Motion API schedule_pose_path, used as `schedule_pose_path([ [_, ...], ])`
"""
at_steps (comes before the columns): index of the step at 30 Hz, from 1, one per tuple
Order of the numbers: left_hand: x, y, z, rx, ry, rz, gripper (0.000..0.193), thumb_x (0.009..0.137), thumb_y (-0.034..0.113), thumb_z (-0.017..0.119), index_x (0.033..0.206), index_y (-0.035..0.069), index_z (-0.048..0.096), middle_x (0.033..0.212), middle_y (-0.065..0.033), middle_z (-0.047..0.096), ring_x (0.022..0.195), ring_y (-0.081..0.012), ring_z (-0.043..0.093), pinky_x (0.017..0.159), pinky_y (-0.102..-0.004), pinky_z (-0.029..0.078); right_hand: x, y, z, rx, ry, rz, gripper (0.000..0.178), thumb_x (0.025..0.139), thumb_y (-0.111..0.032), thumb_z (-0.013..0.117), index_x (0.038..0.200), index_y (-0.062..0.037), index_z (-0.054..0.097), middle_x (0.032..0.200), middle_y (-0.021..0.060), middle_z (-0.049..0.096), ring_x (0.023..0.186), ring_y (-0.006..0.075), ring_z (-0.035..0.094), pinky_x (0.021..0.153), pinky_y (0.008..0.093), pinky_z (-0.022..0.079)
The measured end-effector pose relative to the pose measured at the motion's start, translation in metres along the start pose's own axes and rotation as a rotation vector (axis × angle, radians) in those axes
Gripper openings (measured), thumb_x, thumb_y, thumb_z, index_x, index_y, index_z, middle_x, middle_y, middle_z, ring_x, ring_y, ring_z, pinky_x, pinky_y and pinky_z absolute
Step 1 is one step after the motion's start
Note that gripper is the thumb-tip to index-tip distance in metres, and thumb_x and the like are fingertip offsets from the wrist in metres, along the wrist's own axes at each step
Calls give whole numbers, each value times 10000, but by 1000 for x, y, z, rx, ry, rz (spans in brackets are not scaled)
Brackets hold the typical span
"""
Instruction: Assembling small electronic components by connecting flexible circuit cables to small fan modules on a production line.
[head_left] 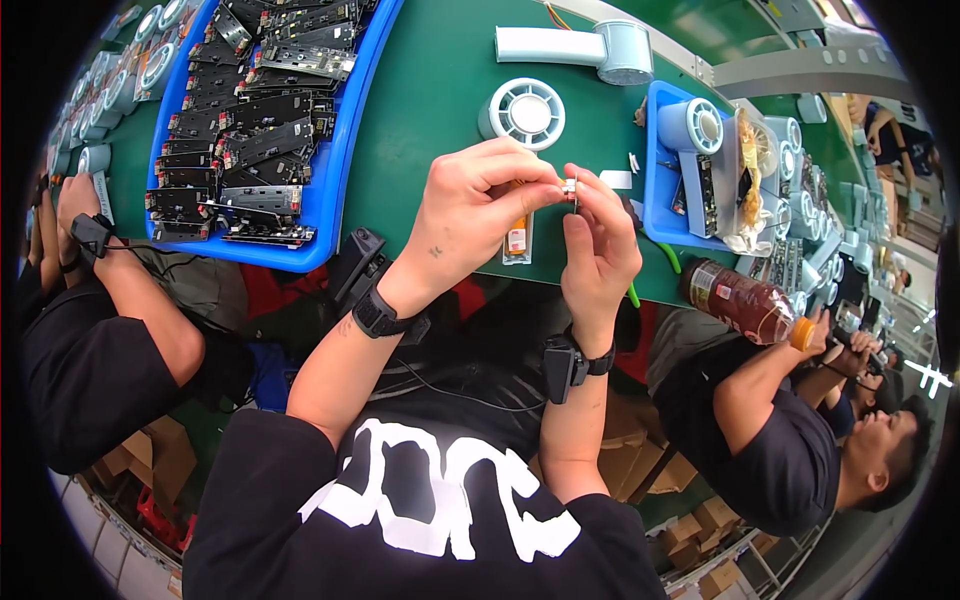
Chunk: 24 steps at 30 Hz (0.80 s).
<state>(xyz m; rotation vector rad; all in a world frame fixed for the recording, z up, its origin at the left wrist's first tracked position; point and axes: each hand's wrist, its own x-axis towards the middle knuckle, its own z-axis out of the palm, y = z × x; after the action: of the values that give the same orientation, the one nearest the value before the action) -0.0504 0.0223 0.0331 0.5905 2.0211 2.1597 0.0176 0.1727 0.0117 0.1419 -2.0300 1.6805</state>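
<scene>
My left hand (480, 195) is closed in a pinch on a small white connector (569, 187) above the bench. Facing it, my right hand (602, 235) has its thumb and fingers closed around a thin piece seen nearly edge-on, whose kind I cannot make out. Both hands meet at the connector. Beneath them lies a pale blue handheld fan (527, 113), its round grille at the far end. Its handle is partly hidden by my left hand, and an orange battery (517, 240) shows in the handle's near end.
A blue tray (337, 160) heaped with black circuit boards stands left. Another fan housing (560, 45) lies at the back. On the right are a blue bin (655, 215) with fan parts, green-handled pliers (668, 258) and a brown drink bottle (740, 303). People sit on both sides.
</scene>
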Motion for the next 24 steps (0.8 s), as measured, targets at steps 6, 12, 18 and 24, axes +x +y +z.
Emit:
schedule_pose_path([
  [6, 1, 2, 0, 3, 2, -1, 79, 848, 39, 752, 910, -9, 745, 809, -46, 667, 693, -104, 614, 615, -245, 476, 0, 0, 0, -11, 5, -1, 214, 957, -7, 626, 1168, -38, 653, 1235, 190, 678, 1125, 273, 672, 905, 323, 548],
  [12, -1, 1, -4, 48, -37, -13, 63, 859, -18, 731, 921, -30, 726, 868, -61, 670, 779, -122, 640, 683, -246, 509, 3, 0, -1, -86, -32, -55, 218, 960, -2, 617, 1172, -37, 658, 1221, 192, 684, 1109, 277, 678, 902, 323, 546],
  [18, -3, -6, -2, -6, 26, 19, 71, 843, 20, 751, 904, -15, 740, 814, -54, 680, 707, -109, 627, 624, -243, 488, 5, -3, 0, -119, -82, -71, 234, 957, 13, 609, 1177, -31, 672, 1203, 192, 690, 1090, 283, 681, 895, 326, 543],
  [24, -5, -9, -3, -42, 29, -18, 61, 850, -5, 742, 904, -32, 731, 842, -59, 693, 737, -103, 637, 642, -235, 498, 6, -5, -3, -100, -124, -22, 239, 957, 21, 598, 1181, -13, 674, 1211, 200, 686, 1107, 286, 671, 923, 336, 529],
])
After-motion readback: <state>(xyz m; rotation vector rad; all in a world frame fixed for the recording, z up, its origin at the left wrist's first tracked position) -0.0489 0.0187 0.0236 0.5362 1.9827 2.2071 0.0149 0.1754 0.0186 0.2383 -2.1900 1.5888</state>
